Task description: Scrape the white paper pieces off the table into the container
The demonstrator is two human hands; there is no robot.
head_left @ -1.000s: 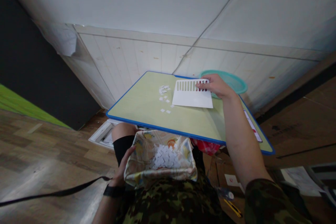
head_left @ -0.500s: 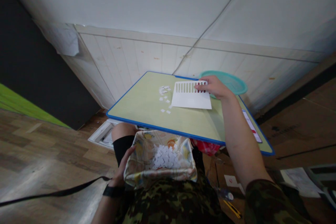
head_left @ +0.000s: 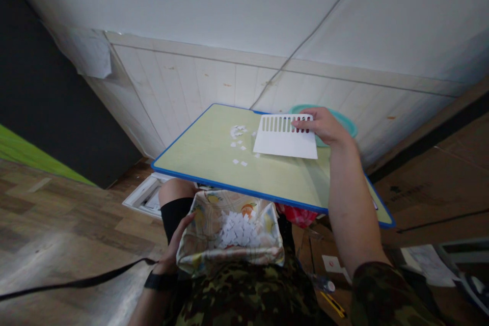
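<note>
My right hand point(head_left: 324, 125) reaches over the green, blue-edged table point(head_left: 214, 158) and grips the slotted top edge of a white plastic scraper point(head_left: 284, 138) lying on it. A small heap of white paper bits point(head_left: 239, 135) lies just left of the scraper, with a few strays nearer me. My left hand point(head_left: 176, 247) holds the left side of a patterned cloth-lined container point(head_left: 206, 252) on my lap, below the table's front edge. It has several white paper bits point(head_left: 239, 230) inside.
A teal round dish point(head_left: 344, 121) sits behind my right hand at the table's far right. A white panelled wall rises behind the table. A yellow utility knife point(head_left: 334, 304) and papers lie on the floor at right. A black strap point(head_left: 76, 281) crosses the wooden floor at left.
The scraper and my right hand shifted slightly right in the view, away from the paper heap. The left hand and container stayed put.
</note>
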